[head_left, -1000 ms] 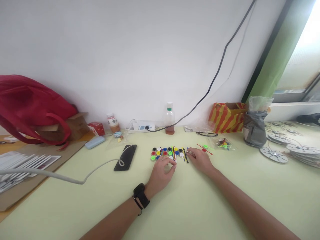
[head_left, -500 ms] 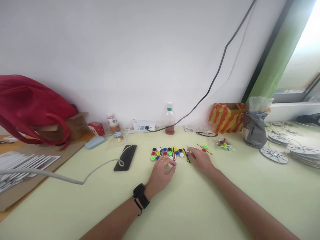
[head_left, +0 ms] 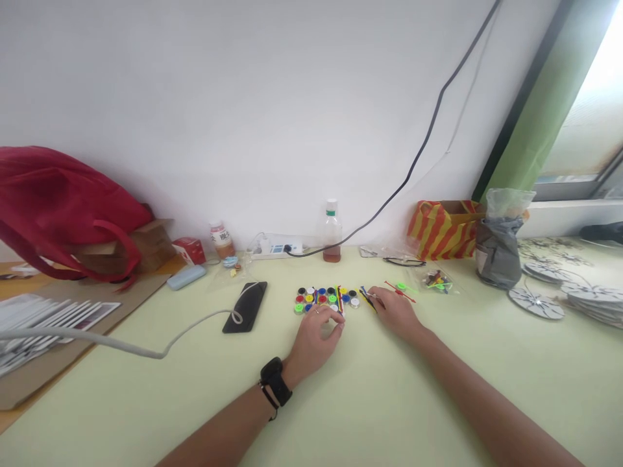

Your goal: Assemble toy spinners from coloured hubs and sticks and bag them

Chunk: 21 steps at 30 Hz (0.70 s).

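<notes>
Since a second ago little has changed for us: our right hand has slid slightly rightward along the table, carrying the thin sticks with it, while our left has stayed put, so the sorting of the small parts looks to be in mid-course, as we judge it. Going left to right, we see a soft red cloth bag slumped over brown cardboard, a smooth black phone lying flat with a pale rubbery cable running to it, and then our left hand, a dark watch on its wrist, curled narrowly with fingertips touching the near edge of the coloured discs. These discs are small, round, glossy plastic pieces in black, red, yellow, green, blue and white, laid in neat rows on the matt pale-green surface between our hands. Just beside them, our right hand pinches a few slim plastic sticks, fingers closed narrowly on them. Farther right lie a red stick with a green disc, a crinkled clear packet of more bits, a striped paper bag and flat grey patterned rounds.
</notes>
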Motion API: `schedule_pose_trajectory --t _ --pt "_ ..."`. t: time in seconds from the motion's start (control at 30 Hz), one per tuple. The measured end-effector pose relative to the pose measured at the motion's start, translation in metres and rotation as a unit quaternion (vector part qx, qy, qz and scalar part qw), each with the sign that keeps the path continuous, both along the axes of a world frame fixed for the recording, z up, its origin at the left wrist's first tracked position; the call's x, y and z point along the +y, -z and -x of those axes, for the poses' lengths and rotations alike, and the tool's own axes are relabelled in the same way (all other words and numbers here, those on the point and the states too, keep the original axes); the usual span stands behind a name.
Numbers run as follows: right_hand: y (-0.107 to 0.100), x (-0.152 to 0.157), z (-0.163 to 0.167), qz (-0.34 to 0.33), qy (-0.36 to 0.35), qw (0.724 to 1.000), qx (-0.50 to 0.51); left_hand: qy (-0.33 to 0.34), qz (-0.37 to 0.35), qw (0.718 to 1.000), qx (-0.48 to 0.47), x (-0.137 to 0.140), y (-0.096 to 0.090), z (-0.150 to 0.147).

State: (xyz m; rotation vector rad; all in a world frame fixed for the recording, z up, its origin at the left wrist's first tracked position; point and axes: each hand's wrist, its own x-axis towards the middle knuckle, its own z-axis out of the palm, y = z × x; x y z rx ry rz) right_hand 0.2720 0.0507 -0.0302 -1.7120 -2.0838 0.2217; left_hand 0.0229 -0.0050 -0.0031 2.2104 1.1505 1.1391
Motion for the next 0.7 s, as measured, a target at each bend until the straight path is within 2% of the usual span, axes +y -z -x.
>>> schedule_pose_trajectory --t 0.13,0.3,0.57,0.7 --pt "-0.007 -0.004 -0.001 0.0 0.033 0.999 -0.008 0.003 -0.002 1.0 -0.001 0.0 0.0 0.0" --pt "-0.017 -0.014 -0.003 0.041 0.076 0.996 -0.028 0.002 0.002 1.0 -0.01 -0.001 -0.001 0.0" --pt "-0.019 -0.025 -0.002 0.024 -0.001 1.0 -0.012 0.007 0.002 1.0 -0.011 -0.001 0.0 0.0" --pt "-0.016 -0.024 -0.001 0.019 -0.01 1.0 -0.001 0.006 0.003 1.0 -0.01 -0.001 0.0 0.0"
